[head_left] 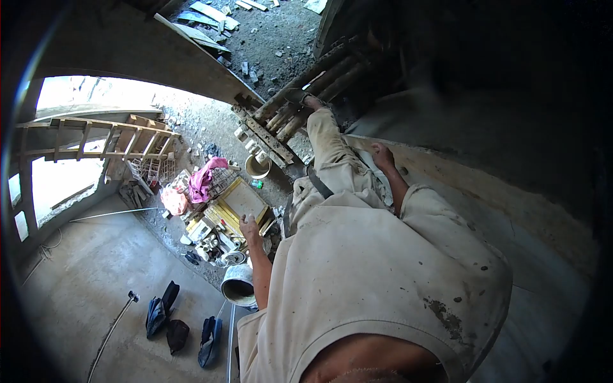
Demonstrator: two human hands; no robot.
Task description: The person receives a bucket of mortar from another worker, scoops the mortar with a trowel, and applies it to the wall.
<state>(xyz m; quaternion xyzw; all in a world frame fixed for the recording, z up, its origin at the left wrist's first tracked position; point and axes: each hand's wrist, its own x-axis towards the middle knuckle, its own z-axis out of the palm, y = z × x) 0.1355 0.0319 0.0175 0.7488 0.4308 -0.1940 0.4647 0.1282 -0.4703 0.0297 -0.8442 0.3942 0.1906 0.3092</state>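
Note:
My left hand (250, 231) is held out at my left side, above a clutter of tools and a yellow-framed tray (246, 199). Its fingers look slightly apart, and I see nothing in it. A bucket (239, 287) stands below my left forearm. On the other side, my right hand (383, 157) hangs beside my trouser leg (332, 143), close to a ledge. Its fingers are curled in, and what they may hold is hidden. One foot (300, 97) is on or beside round wooden poles (294, 118).
A pink cloth (204, 179) lies on the pile of gear. Another bucket (258, 167) stands by a spattered board (265, 140). A wooden ladder-like frame (96, 137) spans the left. Dark garments or bags (159, 313) and a thin cable (110, 338) lie on the concrete floor.

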